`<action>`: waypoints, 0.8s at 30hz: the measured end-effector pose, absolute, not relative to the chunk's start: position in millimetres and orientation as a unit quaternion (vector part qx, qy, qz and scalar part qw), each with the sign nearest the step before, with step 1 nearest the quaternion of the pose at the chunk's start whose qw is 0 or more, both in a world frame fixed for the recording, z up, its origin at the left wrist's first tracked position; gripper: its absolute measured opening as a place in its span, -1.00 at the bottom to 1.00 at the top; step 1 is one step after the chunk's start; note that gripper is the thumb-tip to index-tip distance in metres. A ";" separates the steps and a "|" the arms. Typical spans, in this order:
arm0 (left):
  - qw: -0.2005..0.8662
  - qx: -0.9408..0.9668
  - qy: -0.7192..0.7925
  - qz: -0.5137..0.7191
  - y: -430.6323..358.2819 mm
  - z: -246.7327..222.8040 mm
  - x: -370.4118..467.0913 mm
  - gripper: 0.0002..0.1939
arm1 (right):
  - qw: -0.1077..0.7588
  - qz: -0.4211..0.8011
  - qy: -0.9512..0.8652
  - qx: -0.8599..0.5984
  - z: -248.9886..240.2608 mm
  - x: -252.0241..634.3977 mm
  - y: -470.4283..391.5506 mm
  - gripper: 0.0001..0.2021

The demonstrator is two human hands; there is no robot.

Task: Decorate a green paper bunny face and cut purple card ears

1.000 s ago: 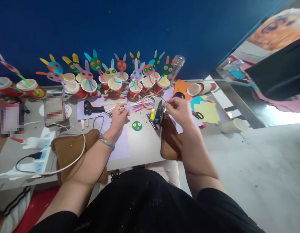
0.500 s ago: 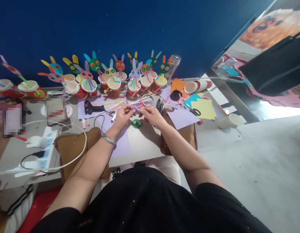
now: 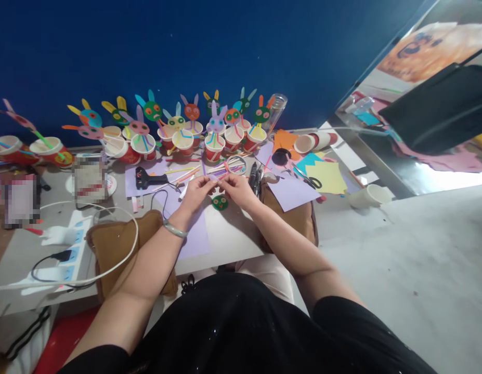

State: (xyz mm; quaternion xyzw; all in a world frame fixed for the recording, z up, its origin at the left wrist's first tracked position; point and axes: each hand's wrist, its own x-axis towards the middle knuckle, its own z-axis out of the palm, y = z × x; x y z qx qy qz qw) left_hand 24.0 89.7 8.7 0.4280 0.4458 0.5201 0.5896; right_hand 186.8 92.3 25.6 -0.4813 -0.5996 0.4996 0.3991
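Note:
My left hand (image 3: pixel 198 191) and my right hand (image 3: pixel 238 189) meet over the middle of the table, fingertips pinched together. Between them shows a small piece of purple paper (image 3: pixel 213 177), mostly hidden by the fingers. Just below the fingers, a green paper disc (image 3: pixel 220 203) with round eyes and a small mouth lies flat on the table. Behind the hands are loose drinking straws (image 3: pixel 225 169) and a clear ring-shaped object (image 3: pixel 236 165).
Paper cups (image 3: pixel 182 143) with rabbit-faced figures line the blue wall. A black glue gun (image 3: pixel 149 179) lies left, beyond a brown cushion (image 3: pixel 121 239) and power strip (image 3: pixel 71 254). At right are purple paper (image 3: pixel 291 193), black-handled scissors (image 3: pixel 314 182) and a fallen cup (image 3: pixel 369 196).
My hands have drawn closer together, and the purple paper is now more covered by the fingers. A pinkish strip seen by the right fingertips no longer shows.

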 end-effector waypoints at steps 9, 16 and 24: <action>0.575 0.394 0.478 0.535 88.9 8.8 22.0 -0.77 | 0.111 0.195 -0.770 -0.597 36.4 237.5 38.2 -0.85; 0.586 0.371 0.468 0.547 89.3 10.2 26.9 -0.80 | 0.170 0.026 -0.643 -0.747 46.7 343.2 44.2 -0.74; 0.583 0.339 0.497 0.546 87.9 16.0 27.4 -0.83 | -0.114 0.058 -0.528 -0.840 46.6 458.5 134.7 -0.71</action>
